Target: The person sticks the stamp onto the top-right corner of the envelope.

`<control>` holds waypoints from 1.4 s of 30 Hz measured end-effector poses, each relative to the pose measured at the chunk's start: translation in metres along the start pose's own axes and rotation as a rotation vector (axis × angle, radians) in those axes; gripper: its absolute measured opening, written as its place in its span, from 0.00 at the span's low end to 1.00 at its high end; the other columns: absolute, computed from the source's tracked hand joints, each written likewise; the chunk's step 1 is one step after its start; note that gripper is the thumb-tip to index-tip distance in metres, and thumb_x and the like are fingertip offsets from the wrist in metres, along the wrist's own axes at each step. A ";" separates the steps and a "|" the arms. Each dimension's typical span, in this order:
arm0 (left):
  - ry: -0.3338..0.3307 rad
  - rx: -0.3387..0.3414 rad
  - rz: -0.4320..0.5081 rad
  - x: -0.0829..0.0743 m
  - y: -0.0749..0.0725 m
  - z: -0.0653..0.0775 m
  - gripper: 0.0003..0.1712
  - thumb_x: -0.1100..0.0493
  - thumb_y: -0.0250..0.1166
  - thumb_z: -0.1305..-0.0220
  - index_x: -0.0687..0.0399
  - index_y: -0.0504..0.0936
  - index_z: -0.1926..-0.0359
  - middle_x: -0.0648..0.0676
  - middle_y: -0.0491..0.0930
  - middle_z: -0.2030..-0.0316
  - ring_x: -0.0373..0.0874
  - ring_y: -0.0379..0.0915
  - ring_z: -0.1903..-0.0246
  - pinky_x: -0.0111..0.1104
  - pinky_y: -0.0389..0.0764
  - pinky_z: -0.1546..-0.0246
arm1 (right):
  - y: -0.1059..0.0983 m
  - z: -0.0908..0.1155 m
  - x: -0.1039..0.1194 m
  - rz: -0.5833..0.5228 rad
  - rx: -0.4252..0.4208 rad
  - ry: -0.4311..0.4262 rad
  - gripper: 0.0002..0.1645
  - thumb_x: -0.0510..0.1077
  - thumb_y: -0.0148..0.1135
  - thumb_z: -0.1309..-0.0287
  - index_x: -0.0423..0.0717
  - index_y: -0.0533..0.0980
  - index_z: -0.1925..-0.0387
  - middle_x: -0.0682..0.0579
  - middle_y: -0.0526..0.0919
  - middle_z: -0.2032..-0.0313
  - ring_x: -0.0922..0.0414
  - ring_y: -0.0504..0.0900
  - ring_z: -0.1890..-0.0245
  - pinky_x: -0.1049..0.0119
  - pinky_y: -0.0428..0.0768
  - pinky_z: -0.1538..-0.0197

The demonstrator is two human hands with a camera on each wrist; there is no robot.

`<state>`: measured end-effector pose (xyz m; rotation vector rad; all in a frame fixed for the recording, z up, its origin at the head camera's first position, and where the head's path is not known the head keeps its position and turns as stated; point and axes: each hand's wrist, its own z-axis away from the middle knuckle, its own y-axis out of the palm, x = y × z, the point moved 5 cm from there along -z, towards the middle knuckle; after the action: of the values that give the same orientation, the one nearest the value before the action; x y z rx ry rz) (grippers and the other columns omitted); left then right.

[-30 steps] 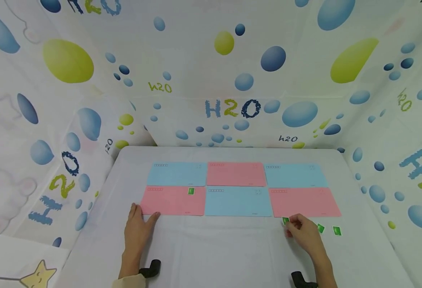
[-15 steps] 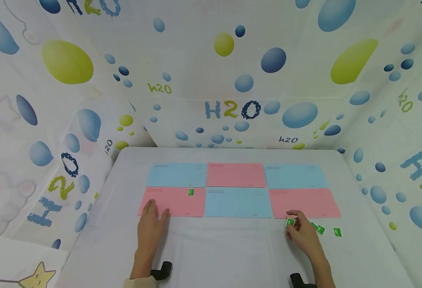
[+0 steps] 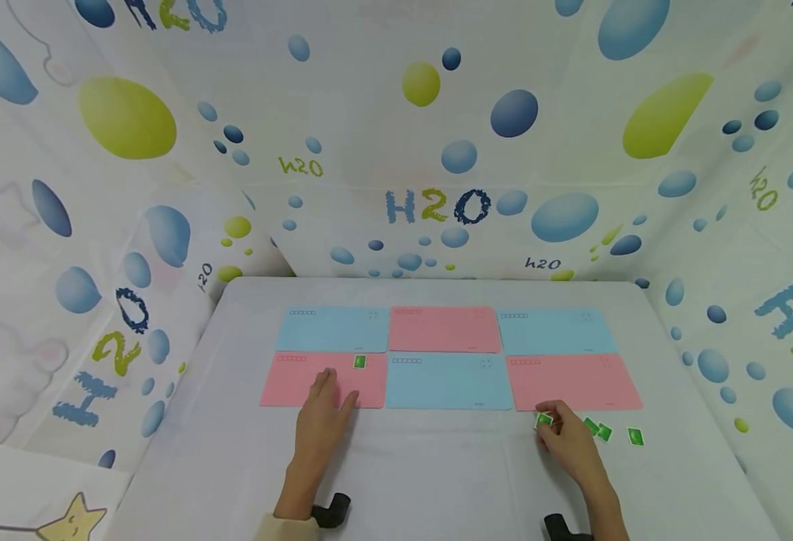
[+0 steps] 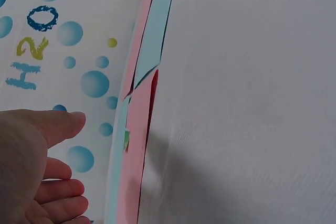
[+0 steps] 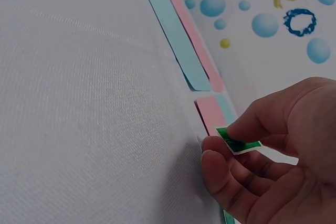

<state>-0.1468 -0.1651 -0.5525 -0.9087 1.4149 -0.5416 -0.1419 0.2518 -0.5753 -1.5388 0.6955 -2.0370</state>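
Between thumb and fingers, my right hand (image 3: 569, 442) pinches a small green stamp (image 5: 239, 142) with a white border. It is held near the lower edge of the right pink envelope (image 3: 575, 382). My left hand (image 3: 320, 422) has its fingers extended over the lower part of the left pink envelope (image 3: 288, 383); whether it touches the paper I cannot tell. A green stamp (image 3: 359, 362) lies at that envelope's upper right. In the left wrist view the thumb (image 4: 65, 127) stands apart from the other fingers, with nothing held.
Two rows of envelopes alternate colours: blue (image 3: 331, 328), pink (image 3: 445, 328) and blue (image 3: 558, 330) at the back, with a blue one (image 3: 448, 381) mid-front. Loose green stamps (image 3: 603, 432) lie right of my right hand, one (image 3: 636, 436) farther out. Patterned cloth surrounds the white table (image 3: 430, 473).
My left hand has moved right, from the left pink envelope's corner to over its lower middle. The right hand stays near the right pink envelope, the stamp in its pinch shifting slightly.
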 end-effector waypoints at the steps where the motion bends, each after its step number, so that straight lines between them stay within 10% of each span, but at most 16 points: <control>1: 0.008 0.004 -0.003 -0.003 0.003 0.001 0.39 0.52 0.68 0.35 0.69 0.68 0.31 0.68 0.67 0.30 0.66 0.63 0.30 0.56 0.70 0.34 | 0.000 0.000 0.000 -0.003 0.003 0.003 0.19 0.37 0.58 0.39 0.40 0.75 0.46 0.49 0.78 0.71 0.59 0.74 0.76 0.70 0.73 0.74; 25: 0.239 0.105 -0.116 -0.040 0.058 0.008 0.36 0.49 0.67 0.34 0.71 0.73 0.35 0.66 0.71 0.32 0.61 0.67 0.31 0.53 0.71 0.33 | 0.007 -0.004 -0.004 -0.028 0.013 0.020 0.18 0.40 0.61 0.36 0.36 0.74 0.47 0.48 0.76 0.68 0.58 0.76 0.72 0.71 0.75 0.73; 42: 0.233 0.155 -0.120 -0.042 0.067 0.006 0.36 0.49 0.67 0.34 0.71 0.72 0.34 0.67 0.69 0.31 0.61 0.65 0.30 0.51 0.73 0.34 | 0.009 -0.003 -0.003 -0.113 0.000 0.040 0.15 0.35 0.58 0.32 0.35 0.73 0.46 0.45 0.80 0.66 0.59 0.82 0.71 0.71 0.83 0.70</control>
<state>-0.1591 -0.0919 -0.5816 -0.8293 1.5095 -0.8584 -0.1435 0.2475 -0.5843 -1.5735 0.6365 -2.1560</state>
